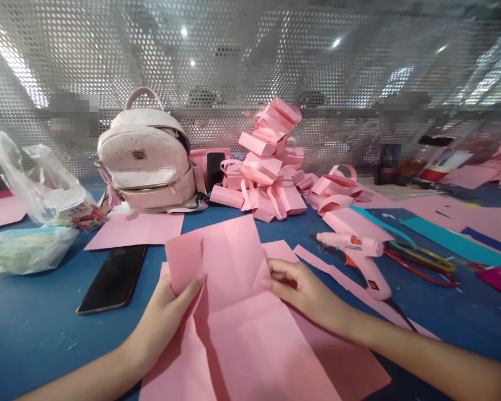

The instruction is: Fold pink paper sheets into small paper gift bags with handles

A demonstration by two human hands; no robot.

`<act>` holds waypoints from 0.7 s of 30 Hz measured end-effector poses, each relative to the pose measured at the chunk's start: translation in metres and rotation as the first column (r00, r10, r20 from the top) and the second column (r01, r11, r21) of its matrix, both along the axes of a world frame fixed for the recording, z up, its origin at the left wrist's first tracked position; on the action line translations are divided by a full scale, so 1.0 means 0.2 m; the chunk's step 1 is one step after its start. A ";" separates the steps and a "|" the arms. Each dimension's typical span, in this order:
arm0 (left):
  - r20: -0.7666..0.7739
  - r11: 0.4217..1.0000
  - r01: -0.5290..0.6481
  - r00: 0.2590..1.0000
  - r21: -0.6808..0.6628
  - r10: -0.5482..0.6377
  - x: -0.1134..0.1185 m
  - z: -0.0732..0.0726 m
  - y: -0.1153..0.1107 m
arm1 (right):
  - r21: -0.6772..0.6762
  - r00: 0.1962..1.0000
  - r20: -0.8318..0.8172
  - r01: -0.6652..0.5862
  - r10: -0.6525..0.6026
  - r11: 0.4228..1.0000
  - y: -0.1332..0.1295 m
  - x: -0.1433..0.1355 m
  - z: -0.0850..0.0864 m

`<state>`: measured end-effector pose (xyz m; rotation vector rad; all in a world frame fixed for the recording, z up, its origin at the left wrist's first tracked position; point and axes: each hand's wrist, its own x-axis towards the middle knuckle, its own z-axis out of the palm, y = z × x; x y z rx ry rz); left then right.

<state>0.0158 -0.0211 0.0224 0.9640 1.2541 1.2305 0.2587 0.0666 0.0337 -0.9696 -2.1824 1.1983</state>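
Note:
A creased sheet of pink paper (237, 273) is held up between both hands, tilted toward me, with fold lines across it and its left side bent inward. My left hand (171, 306) grips the left edge, thumb on the front and the other fingers hidden behind. On the right edge, my right hand (292, 281) pinches the sheet between thumb and curled fingers. More pink paper (359, 367) lies flat under it on the blue table. To the right of my right hand rests a pink glue gun (359, 256).
A pile of folded pink paper boxes with handles (271, 167) rises behind the sheet. Left of it stand a pale pink backpack (150, 156), a black phone (114, 278) and a clear plastic bag (45, 178). Red-handled scissors (421, 267) and blue paper strips (455, 239) lie right.

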 end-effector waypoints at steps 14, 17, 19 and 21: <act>0.067 0.984 -0.080 0.995 0.160 0.070 -0.05 0.05 0.06 | 0.027 0.887 0.439 -0.170 0.141 0.985 0.08 0.07 0.22; -0.115 0.906 -0.065 0.986 0.417 0.123 -0.13 0.09 0.13 | 0.117 0.818 0.558 -0.242 0.138 0.963 0.07 0.09 0.32; -0.335 0.781 0.019 0.909 0.625 0.247 -0.16 0.14 0.14 | 0.153 0.761 0.640 -0.264 0.108 0.952 0.07 0.07 0.38; -0.571 0.630 0.248 0.726 0.736 0.383 -0.18 0.18 0.12 | 0.161 0.697 0.711 -0.292 0.095 0.943 0.07 0.04 0.43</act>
